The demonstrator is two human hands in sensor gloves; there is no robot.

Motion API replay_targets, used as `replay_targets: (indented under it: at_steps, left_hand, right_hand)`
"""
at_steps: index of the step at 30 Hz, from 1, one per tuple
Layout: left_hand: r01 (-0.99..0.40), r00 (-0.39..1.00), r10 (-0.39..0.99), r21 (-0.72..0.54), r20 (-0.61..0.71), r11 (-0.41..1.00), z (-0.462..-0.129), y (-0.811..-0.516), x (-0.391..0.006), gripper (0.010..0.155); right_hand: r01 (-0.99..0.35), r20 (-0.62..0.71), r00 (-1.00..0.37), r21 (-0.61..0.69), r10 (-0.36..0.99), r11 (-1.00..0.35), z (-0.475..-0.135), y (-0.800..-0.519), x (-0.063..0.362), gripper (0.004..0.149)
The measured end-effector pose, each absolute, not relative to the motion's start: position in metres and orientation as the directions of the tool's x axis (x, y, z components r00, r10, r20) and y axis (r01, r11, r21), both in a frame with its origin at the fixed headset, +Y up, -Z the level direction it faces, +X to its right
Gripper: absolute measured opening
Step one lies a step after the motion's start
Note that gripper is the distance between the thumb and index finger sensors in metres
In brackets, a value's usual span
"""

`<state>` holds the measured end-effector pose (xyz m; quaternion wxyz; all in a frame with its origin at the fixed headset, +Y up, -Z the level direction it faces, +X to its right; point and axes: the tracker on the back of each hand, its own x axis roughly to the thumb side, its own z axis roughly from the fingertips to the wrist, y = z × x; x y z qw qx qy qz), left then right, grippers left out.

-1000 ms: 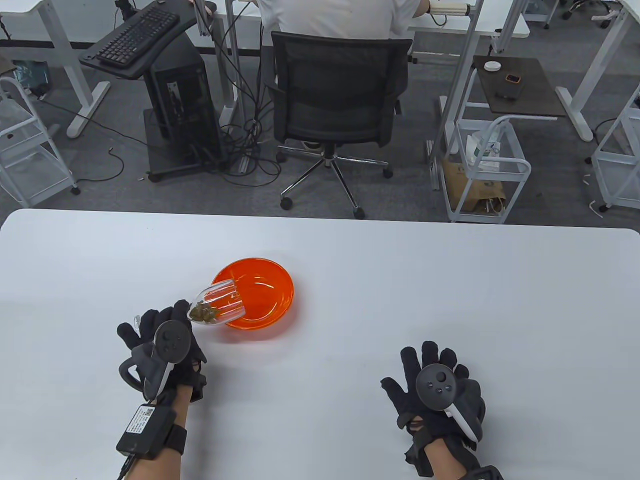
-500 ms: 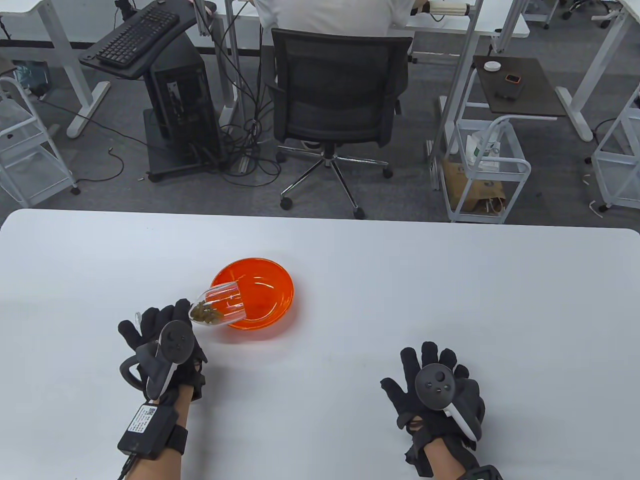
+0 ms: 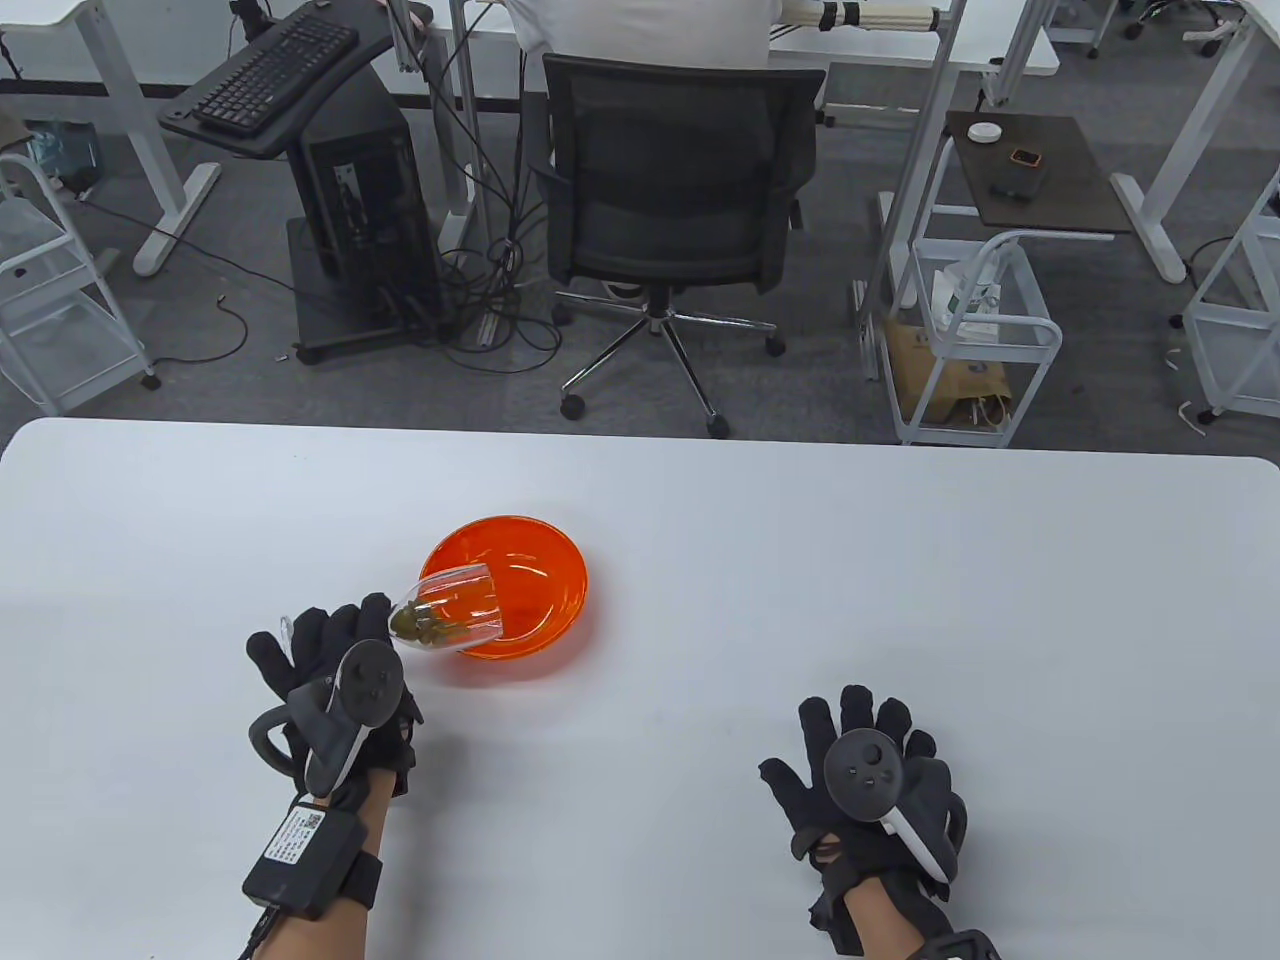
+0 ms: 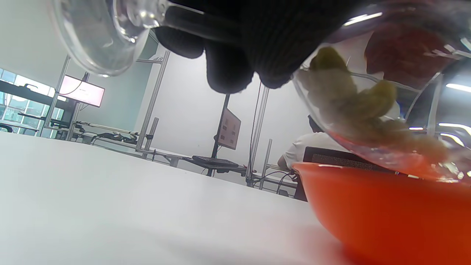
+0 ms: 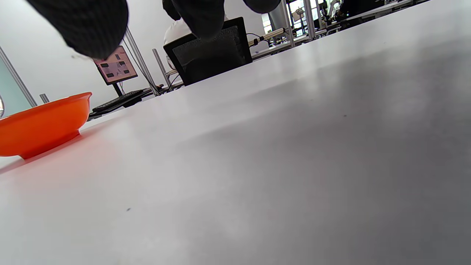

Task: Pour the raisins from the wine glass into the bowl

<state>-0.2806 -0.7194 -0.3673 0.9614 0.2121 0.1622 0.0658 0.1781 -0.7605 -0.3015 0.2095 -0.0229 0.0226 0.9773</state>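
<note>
My left hand [image 3: 335, 665] grips a clear wine glass [image 3: 450, 610] by its stem and holds it tipped on its side, mouth over the near left rim of the orange bowl [image 3: 545, 580]. Greenish raisins [image 3: 420, 625] lie along the lower side of the glass. In the left wrist view the raisins [image 4: 353, 106] slide toward the mouth above the bowl's rim [image 4: 368, 176], and the glass foot [image 4: 95, 33] shows at top left. My right hand [image 3: 870, 780] lies flat and spread on the table, holding nothing.
The white table [image 3: 900, 600] stretches wide to the right of the bowl. Beyond its far edge stand an office chair [image 3: 680, 190] and desks. The bowl also shows at the left of the right wrist view [image 5: 44, 121].
My left hand has shifted slightly right and tipped the glass further over the bowl; the raisins have slid toward its mouth. My right hand has stayed put.
</note>
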Motion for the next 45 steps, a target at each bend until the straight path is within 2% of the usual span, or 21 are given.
replay_targets:
  at_steps: [45]
  left_hand:
    - [0.224,0.964,-0.124,0.460,-0.237,0.859,-0.362,-0.706,-0.244,0.049]
  right_hand:
    - [-0.387,-0.046,-0.922,0.040,0.385,-0.921,-0.302,-0.761,0.174,0.075]
